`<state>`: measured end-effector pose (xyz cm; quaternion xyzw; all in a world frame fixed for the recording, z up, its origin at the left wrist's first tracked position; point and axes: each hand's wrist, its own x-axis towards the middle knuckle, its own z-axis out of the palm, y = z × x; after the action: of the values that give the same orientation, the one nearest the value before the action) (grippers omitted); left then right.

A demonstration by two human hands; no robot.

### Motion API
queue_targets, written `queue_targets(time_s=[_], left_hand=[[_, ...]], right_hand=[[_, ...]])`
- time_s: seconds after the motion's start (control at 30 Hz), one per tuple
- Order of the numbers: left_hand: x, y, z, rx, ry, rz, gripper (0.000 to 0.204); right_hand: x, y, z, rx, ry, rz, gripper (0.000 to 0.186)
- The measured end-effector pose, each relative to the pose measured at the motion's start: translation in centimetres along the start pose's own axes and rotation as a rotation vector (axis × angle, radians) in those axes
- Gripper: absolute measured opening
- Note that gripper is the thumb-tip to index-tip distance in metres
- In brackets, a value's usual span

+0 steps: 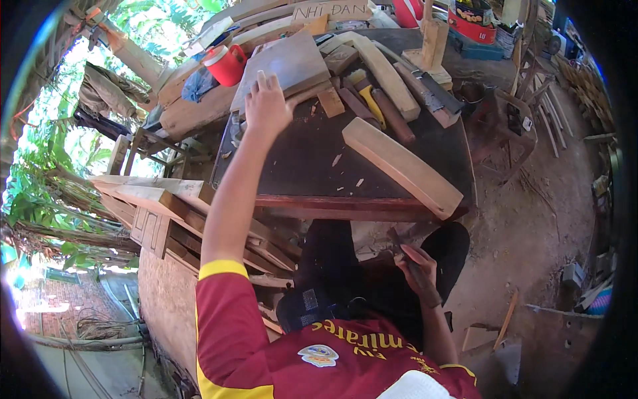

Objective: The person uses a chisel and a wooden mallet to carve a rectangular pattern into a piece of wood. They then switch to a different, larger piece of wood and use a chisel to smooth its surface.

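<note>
My left hand (268, 106) reaches far forward over the left part of the dark table (299, 169). Its fingers are stretched out on or just above a flat wooden board (289, 60); whether they touch it I cannot tell. Low over my lap, my right hand (420, 267) is closed around a long, narrow dark tool (417, 274), which looks like a chisel. A squared length of pale wood (402, 166) lies slantwise at the table's right front. Behind it are a yellow-handled tool (370, 100) and a brown rounded handle (393, 116).
A red jug (224, 65) stands beyond the board at the left. Long timber pieces (166, 199) lean left of the table. A wooden post on a base (433, 50) stands at the back right, and a stool (508, 130) is right of the table.
</note>
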<state>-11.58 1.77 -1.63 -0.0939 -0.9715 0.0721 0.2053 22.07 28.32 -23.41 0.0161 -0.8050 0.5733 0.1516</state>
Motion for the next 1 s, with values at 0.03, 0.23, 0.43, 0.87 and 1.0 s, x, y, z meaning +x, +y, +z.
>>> queue_targets(time_s=[0.03,0.23,0.43,0.87,1.0], left_hand=[[1.3,-0.6,0.9,0.001,-0.010,0.030,0.080],[3.3,0.6,2.2,0.059,-0.106,0.060,0.089],[4.7,-0.4,3.5,0.123,-0.101,0.170,0.071],[6.9,-5.5,-1.2,0.292,0.334,0.390,0.030],[4.2,-5.4,-8.1,0.151,0.324,0.263,0.030]], right_hand=[[-0.2,0.4,0.1,0.007,-0.008,0.069,0.035],[0.6,2.4,0.3,0.166,0.176,-0.030,0.028],[0.2,2.6,-0.7,0.538,0.039,0.551,0.019],[1.1,2.5,0.3,0.429,0.140,0.435,0.023],[1.2,3.4,0.0,0.484,0.130,0.474,0.021]])
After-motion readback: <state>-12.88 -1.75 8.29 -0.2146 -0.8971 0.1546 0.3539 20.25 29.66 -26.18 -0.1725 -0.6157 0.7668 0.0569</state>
